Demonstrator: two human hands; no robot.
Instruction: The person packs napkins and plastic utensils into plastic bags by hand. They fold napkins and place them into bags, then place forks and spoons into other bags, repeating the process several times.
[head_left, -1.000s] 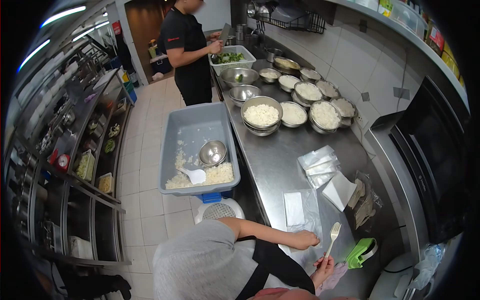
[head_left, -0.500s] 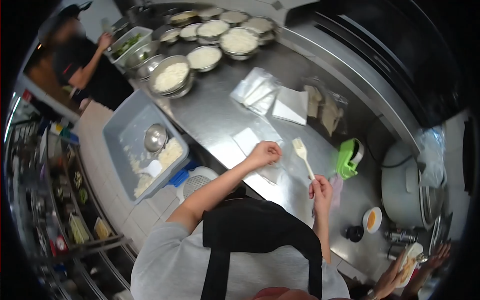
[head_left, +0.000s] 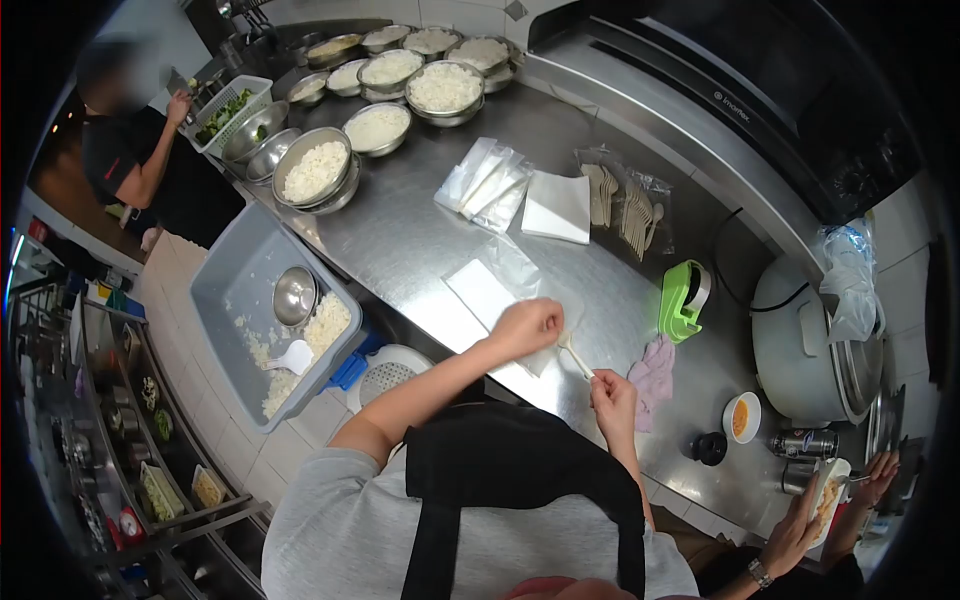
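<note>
My right hand grips a beige disposable fork by its handle, its head pointing at my left hand. The left fingers are curled closed above the counter; what they pinch, if anything, is hidden and slightly smeared. Thin clear plastic lies under and beyond that hand. Beside it is a white napkin, partly covered by my wrist. Farther back sit small plastic bags, a stack of white napkins and bagged beige cutlery.
A green tape dispenser and a pink cloth stand right, near a large pot. Bowls of rice fill the back. A grey tub holds rice. One person stands far left; another person's hands hold a tray lower right.
My right hand has brought the fork left and down, close to my left hand. The camera view has shifted a little. The left hand stays curled.
</note>
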